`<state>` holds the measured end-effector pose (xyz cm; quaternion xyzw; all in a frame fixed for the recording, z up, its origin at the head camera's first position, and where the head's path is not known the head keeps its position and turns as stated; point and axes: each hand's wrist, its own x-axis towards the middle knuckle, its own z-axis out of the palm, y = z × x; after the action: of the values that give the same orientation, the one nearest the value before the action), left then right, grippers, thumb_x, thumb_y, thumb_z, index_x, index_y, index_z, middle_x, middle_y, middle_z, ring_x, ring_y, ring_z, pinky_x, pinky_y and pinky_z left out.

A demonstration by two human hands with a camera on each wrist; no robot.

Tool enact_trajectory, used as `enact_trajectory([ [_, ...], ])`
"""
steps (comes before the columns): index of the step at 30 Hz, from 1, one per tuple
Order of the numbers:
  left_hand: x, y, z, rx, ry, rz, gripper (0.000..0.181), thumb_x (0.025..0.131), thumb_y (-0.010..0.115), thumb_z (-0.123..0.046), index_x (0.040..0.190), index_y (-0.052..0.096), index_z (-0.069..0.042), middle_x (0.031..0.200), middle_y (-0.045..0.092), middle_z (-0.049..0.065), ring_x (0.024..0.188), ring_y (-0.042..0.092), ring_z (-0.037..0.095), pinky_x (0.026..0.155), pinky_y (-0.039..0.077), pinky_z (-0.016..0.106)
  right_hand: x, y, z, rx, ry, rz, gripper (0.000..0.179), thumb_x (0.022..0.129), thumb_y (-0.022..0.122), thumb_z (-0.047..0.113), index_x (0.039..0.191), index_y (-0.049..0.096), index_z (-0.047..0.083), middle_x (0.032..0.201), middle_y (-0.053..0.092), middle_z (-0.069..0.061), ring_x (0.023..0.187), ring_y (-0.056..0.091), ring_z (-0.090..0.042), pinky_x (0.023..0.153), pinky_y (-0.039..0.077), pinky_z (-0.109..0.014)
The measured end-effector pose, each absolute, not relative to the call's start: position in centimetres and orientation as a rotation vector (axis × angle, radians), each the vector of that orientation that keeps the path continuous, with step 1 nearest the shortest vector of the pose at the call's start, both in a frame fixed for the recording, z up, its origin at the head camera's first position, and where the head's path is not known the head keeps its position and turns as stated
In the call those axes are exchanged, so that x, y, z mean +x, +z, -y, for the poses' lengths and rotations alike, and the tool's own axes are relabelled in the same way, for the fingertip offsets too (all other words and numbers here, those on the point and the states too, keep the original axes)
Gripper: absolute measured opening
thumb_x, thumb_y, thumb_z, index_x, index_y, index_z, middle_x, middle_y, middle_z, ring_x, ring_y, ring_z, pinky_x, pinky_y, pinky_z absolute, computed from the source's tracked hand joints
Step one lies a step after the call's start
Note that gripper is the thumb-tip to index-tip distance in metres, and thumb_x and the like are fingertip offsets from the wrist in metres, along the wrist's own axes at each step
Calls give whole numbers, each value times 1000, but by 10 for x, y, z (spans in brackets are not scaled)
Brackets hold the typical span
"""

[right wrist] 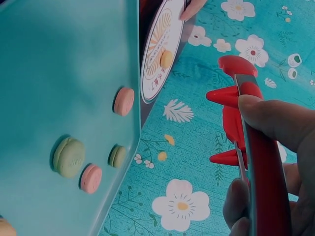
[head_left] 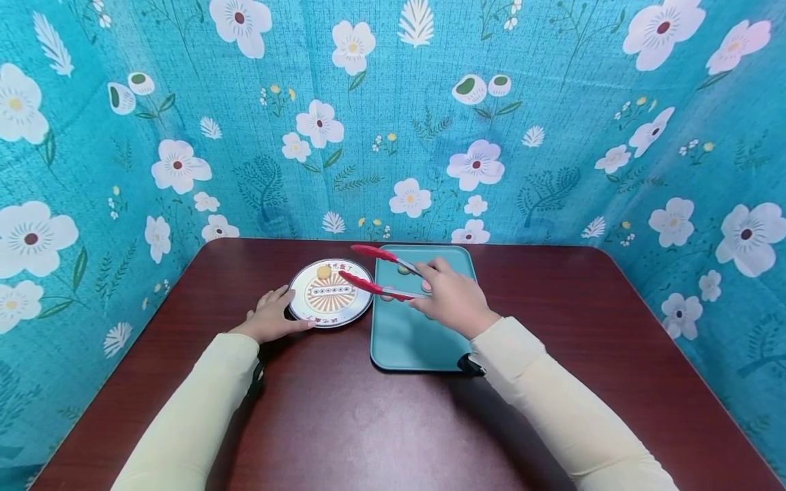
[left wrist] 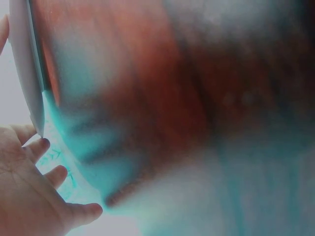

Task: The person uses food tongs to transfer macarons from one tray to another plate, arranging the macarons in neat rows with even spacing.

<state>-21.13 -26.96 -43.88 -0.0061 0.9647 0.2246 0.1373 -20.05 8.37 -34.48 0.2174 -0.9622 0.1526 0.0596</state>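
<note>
My right hand (head_left: 457, 300) grips a pair of tongs with red tips (head_left: 374, 287), their arms spread and nothing between them. The tongs reach left over the tray, the lower tip overlapping the plate in the head view. A yellow macaron (head_left: 324, 272) lies on the round white plate (head_left: 301, 307), towards its far side. At the plate's near left rim, my left hand (head_left: 270, 318) touches the edge with thumb and fingers, the others spread in the left wrist view. Pink macarons (right wrist: 124, 101) and green macarons (right wrist: 69, 157) sit on the teal tray (head_left: 417, 344).
The tray stands just right of the plate on a dark red-brown table (head_left: 344, 423). A tan rounded thing (right wrist: 6, 229) shows at the edge of the right wrist view. Behind the table hangs a blue flowered cloth (head_left: 381, 123).
</note>
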Motion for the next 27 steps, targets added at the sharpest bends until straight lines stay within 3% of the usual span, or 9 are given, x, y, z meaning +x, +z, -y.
enact_trajectory([
  [11, -211, -440, 271, -2, 633, -2799, 114, 75, 63, -72, 153, 18, -2, 159, 10, 22, 142, 3, 48, 103, 10, 76, -193, -344, -100, 615, 443, 2899, 76, 77, 80, 43, 140, 52, 12, 123, 54, -11, 72, 58, -16, 56, 52, -33],
  [19, -210, -439, 270, -10, 649, -2794, 113, 75, 64, -70, 153, 19, -2, 158, 11, 23, 142, 3, 47, 103, 10, 76, -185, -346, -114, 607, 462, 2867, 76, 76, 80, 45, 139, 53, 11, 121, 55, -10, 57, 54, -13, 52, 50, -32],
  [27, -209, -440, 271, -8, 656, -2797, 114, 75, 64, -71, 153, 19, -2, 158, 11, 23, 142, 3, 47, 103, 10, 76, -177, -353, -132, 570, 464, 2878, 76, 76, 81, 40, 138, 52, 8, 121, 54, -14, 55, 52, -13, 52, 49, -33],
])
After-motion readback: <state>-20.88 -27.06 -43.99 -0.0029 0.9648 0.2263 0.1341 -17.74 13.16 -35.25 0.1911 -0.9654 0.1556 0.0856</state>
